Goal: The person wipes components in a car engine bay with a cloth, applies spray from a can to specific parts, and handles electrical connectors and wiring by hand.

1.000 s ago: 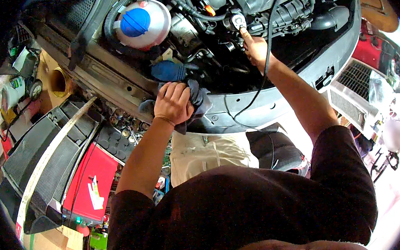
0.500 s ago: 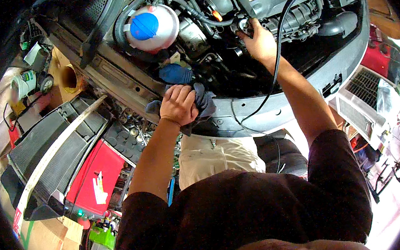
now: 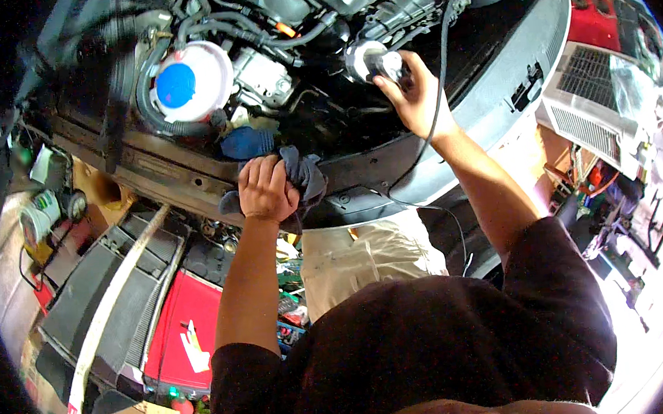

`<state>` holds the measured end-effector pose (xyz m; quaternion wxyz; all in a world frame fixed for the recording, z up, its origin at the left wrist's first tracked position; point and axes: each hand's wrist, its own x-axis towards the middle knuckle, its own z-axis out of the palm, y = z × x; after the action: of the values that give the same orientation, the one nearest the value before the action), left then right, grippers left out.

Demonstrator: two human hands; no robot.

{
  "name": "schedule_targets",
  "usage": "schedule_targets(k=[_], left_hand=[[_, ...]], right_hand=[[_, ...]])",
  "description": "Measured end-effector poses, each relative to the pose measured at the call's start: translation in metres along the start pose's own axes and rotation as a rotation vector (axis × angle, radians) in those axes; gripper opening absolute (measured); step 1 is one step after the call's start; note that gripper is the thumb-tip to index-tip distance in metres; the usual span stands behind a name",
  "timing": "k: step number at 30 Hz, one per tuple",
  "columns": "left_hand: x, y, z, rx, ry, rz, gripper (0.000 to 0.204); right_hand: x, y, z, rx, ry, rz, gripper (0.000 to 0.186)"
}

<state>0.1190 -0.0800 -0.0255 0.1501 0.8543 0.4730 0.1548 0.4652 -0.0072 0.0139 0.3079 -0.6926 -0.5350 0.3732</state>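
My left hand [image 3: 266,189] grips a dark grey rag [image 3: 307,179] bunched on the front crossmember [image 3: 165,173] of an open car engine bay. My right hand [image 3: 415,95] reaches deeper into the bay and holds a corded work light [image 3: 375,62] with a silvery head; its black cable [image 3: 437,82] hangs down past my forearm. A white coolant tank with a blue cap [image 3: 191,82] sits to the left of both hands. A blue object [image 3: 247,143] lies just above my left hand.
Hoses and engine parts [image 3: 347,11] fill the bay. A removed dark radiator panel [image 3: 113,302] and a red tool box [image 3: 185,327] lie on the floor at lower left. A white grille unit [image 3: 596,100] and clutter stand at right. Cans [image 3: 40,218] sit at far left.
The view has shifted so the engine bay sits lower and closer. My right hand with the light moved slightly down and right in the bay. My left hand stays on the rag.
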Motion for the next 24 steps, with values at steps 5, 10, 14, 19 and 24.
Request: schedule_targets(k=[5, 10, 14, 19, 24], left_hand=[[0.003, 0.002, 0.003, 0.036, 0.038, 0.043, 0.037], [-0.005, 0.000, -0.010, 0.067, 0.051, 0.037, 0.029], [-0.008, -0.004, -0.016, 0.067, 0.138, 0.092, 0.023], [-0.031, -0.008, -0.011, -0.023, 0.314, -0.002, 0.014], [-0.153, 0.027, -0.035, -0.502, 0.629, -0.277, 0.012]], right_hand=[[-0.056, 0.008, -0.049, 0.183, 0.174, 0.177, 0.043], [-0.132, 0.033, -0.089, 0.172, 0.434, 0.570, 0.052], [-0.208, 0.057, -0.112, 0.143, 0.507, 0.271, 0.042], [-0.263, 0.004, -0.084, 0.299, 0.426, 0.266, 0.038], [-0.273, -0.044, -0.022, 0.290, 0.048, 0.158, 0.015]])
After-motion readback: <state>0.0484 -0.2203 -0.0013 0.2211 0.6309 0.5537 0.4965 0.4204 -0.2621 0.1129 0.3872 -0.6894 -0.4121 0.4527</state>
